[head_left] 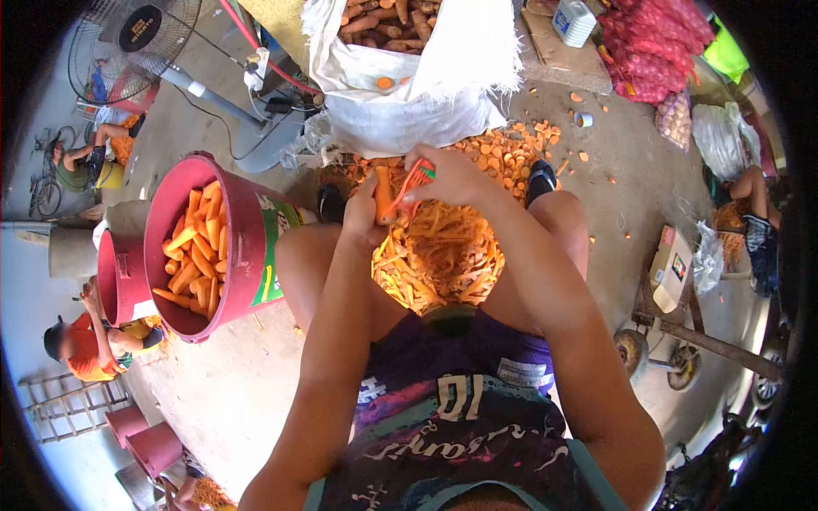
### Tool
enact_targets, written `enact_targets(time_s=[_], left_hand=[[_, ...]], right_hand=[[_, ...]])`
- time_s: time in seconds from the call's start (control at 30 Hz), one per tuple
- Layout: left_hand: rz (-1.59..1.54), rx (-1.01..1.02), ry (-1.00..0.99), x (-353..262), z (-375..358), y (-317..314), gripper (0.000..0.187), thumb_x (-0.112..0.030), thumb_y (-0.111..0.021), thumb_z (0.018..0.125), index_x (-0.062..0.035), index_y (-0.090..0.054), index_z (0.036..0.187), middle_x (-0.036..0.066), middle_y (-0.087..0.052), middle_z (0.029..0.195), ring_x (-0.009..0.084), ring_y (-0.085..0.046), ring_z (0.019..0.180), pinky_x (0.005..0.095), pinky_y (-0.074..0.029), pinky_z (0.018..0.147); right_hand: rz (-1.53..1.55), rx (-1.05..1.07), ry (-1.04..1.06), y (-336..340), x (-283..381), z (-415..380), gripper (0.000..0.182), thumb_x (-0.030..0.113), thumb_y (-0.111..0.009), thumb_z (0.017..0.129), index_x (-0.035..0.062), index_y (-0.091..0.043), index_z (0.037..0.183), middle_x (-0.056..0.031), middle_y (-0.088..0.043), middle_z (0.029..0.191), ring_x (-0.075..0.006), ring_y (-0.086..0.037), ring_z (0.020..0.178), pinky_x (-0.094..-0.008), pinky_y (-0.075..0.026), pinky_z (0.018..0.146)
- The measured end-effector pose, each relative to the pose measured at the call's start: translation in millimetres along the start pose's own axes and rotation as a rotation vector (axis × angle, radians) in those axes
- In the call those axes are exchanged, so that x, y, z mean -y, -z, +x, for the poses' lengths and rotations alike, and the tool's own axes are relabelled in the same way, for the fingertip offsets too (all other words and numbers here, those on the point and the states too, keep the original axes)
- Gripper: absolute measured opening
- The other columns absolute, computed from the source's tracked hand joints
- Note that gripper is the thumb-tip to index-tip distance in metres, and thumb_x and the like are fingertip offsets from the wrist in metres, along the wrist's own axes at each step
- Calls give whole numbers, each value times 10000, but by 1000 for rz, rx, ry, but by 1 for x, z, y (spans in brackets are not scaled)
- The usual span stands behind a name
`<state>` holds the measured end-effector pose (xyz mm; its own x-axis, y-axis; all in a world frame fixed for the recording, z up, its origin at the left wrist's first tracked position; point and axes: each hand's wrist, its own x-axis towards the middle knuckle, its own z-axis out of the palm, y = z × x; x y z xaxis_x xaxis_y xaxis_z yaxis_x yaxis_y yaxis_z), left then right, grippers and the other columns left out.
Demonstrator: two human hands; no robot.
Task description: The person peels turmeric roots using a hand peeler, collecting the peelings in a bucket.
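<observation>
My left hand (363, 209) is closed around an orange carrot (384, 192), held upright. In my right hand (453, 175) is a red peeler (412, 186) with a bit of green on it, its head close against the carrot's side; contact is hard to make out. Below both hands, a heap of carrot peelings (452, 223) fills a container between my knees, whose walls are mostly hidden. At my left stands a large red tub (240, 223) of peeled carrots (198, 247).
Ahead stands a white sack (409, 115) of unpeeled carrots (388, 24). Cut carrot pieces (503, 162) litter the floor around it. A fan (141, 34) is at upper left, red mesh sacks (652, 43) at upper right, a wheeled cart (707, 345) at right. Other people sit at both sides.
</observation>
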<state>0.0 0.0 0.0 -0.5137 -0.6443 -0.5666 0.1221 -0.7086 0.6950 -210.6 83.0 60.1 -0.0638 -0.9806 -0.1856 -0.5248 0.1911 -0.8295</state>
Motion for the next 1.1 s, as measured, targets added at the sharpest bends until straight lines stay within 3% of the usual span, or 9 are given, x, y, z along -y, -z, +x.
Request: enact_targets(time_s=[0.2, 0.27, 0.4, 0.57, 0.63, 0.83, 0.9, 1.03, 1.1], left_hand=[[-38, 115, 89, -7, -24, -20, 349, -384, -516, 1120, -93, -613, 1286, 43, -682, 1011, 160, -661, 799, 335, -568, 671], [-10, 129, 135, -12, -31, -19, 336, -379, -508, 1125, -94, -614, 1267, 43, -676, 983, 166, -657, 773, 332, -565, 666], [-42, 78, 50, -14, -26, -14, 327, -375, -488, 1131, -100, -613, 1257, 43, -675, 969, 165, -651, 757, 340, -560, 634], [-45, -1, 62, -6, -11, -10, 351, -405, -468, 1132, -112, -623, 1246, 34, -691, 958, 154, -647, 687, 347, -550, 563], [25, 127, 71, -8, -16, -16, 354, -403, -487, 1126, -99, -621, 1250, 33, -696, 949, 152, -664, 703, 338, -559, 581], [7, 134, 88, -16, -27, -17, 367, -407, -512, 1120, -81, -633, 1236, 25, -657, 912, 146, -630, 719, 309, -539, 607], [-34, -28, -1, -14, -19, -13, 362, -403, -512, 1120, -76, -632, 1218, 36, -648, 900, 161, -627, 713, 310, -530, 593], [-53, -95, 36, -5, -4, -9, 354, -400, -491, 1128, -80, -629, 1192, 51, -651, 896, 183, -638, 731, 336, -533, 615], [17, 59, 62, 1, 3, 3, 357, -393, -473, 1136, -83, -621, 1232, 51, -673, 966, 175, -665, 805, 339, -554, 694]], right_hand=[[59, -48, 126, 10, -16, 10, 555, 350, -914, 770, 108, -647, 1191, -107, -743, 1082, -267, -707, 1034, -392, -536, 929], [-39, -326, -60, 26, -34, 19, 566, 393, -915, 759, 132, -644, 1182, -135, -751, 1036, -325, -723, 1006, -427, -556, 881], [16, -317, -93, 30, -33, 19, 567, 399, -909, 766, 126, -646, 1187, -134, -749, 1055, -324, -721, 1023, -435, -557, 885], [32, -59, 198, -12, -7, 3, 571, 358, -914, 776, 103, -645, 1209, -107, -741, 1104, -276, -705, 1042, -400, -535, 942], [-12, -27, 99, 0, -13, 8, 595, 356, -915, 775, 113, -646, 1247, -112, -742, 1120, -289, -706, 1060, -410, -533, 951], [-5, -362, -60, 32, -29, 21, 589, 451, -881, 775, 140, -645, 1217, -141, -745, 1091, -348, -724, 1007, -425, -566, 875], [-44, -271, -130, 24, -19, 12, 581, 437, -880, 784, 135, -642, 1219, -139, -746, 1111, -332, -723, 1035, -416, -558, 903], [3, -18, 76, -2, -6, 4, 563, 406, -909, 765, 105, -673, 1179, -102, -748, 1113, -283, -709, 1041, -408, -530, 947], [59, -5, 177, -9, -11, 8, 556, 358, -921, 754, 99, -677, 1182, -97, -747, 1129, -273, -704, 1073, -403, -525, 957]])
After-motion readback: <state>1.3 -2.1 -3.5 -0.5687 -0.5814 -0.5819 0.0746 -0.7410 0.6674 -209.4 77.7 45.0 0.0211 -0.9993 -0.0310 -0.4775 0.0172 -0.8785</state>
